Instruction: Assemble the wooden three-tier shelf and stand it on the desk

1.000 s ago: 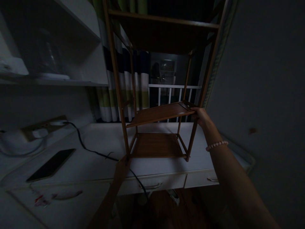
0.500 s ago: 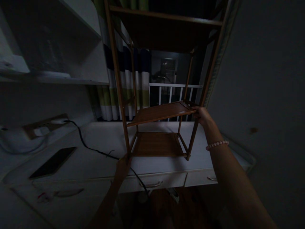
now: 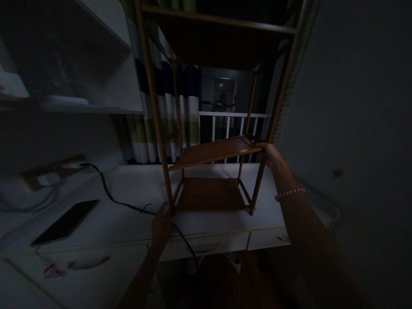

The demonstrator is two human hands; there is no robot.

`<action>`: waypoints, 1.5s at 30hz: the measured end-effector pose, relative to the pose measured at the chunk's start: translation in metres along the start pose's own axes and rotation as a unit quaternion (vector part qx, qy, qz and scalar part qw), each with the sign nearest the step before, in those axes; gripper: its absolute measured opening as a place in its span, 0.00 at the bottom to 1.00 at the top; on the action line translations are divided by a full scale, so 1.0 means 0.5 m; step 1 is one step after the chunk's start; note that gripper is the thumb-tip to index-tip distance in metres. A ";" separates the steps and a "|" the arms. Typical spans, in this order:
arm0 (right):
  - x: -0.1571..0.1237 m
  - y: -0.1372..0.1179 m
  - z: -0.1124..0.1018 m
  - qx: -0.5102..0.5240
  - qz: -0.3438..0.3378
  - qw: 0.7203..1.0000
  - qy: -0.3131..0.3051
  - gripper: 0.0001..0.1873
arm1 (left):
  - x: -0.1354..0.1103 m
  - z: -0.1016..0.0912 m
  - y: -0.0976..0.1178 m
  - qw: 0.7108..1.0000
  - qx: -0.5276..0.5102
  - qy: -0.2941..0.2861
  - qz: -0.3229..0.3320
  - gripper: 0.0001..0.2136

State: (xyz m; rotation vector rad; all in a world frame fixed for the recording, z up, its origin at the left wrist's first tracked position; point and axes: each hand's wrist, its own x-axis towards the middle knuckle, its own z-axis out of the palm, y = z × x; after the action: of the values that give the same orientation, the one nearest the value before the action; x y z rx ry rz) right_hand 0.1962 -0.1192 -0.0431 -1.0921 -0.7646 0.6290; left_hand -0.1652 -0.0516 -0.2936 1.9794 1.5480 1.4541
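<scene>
A brown wooden shelf rack (image 3: 212,151) with three boards stands on a white desk (image 3: 128,214) in a dim room. My right hand (image 3: 269,155), with a bead bracelet at the wrist, grips the right front post beside the middle board. My left hand (image 3: 161,225) rests at the foot of the left front post, fingers curled against it near the desk's front edge. A black cable (image 3: 125,204) runs across the desk and passes right by that hand.
A dark phone (image 3: 66,222) lies flat on the left of the desk. A power strip (image 3: 53,171) sits by the left wall under a wall shelf (image 3: 71,109). A striped curtain (image 3: 167,116) and a white railing (image 3: 231,122) stand behind. Drawers with handles (image 3: 202,249) are below.
The view has shifted a little to the left. My left hand has slid slightly down from the post's foot. My right hand stays on the right post.
</scene>
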 end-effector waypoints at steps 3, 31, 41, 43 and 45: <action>0.001 0.001 -0.001 0.004 -0.002 1.000 -0.004 0.10 | -0.020 -0.011 0.035 0.992 -0.030 0.094 0.084 0.19; -0.007 -0.008 -0.020 -0.053 -0.027 0.994 -0.095 0.09 | 0.233 -0.023 0.486 0.711 -0.679 -0.091 -0.158 0.07; -0.145 0.275 -0.185 -0.431 -0.033 0.901 -0.028 0.18 | 0.236 -0.026 0.486 0.713 -0.678 -0.101 -0.146 0.06; -0.166 0.335 -0.197 -0.443 -0.014 0.896 -0.033 0.16 | 0.238 -0.029 0.488 0.719 -0.673 -0.100 -0.142 0.06; -0.178 0.376 -0.198 -0.449 -0.010 0.893 -0.039 0.14 | 0.238 -0.031 0.491 0.724 -0.666 -0.099 -0.148 0.05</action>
State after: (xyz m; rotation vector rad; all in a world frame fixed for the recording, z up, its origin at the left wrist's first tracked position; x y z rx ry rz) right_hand 0.2083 -0.1773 -0.2656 -1.9039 -1.1840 0.2789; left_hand -0.0371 -0.0586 -0.0522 0.8634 0.3179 1.4196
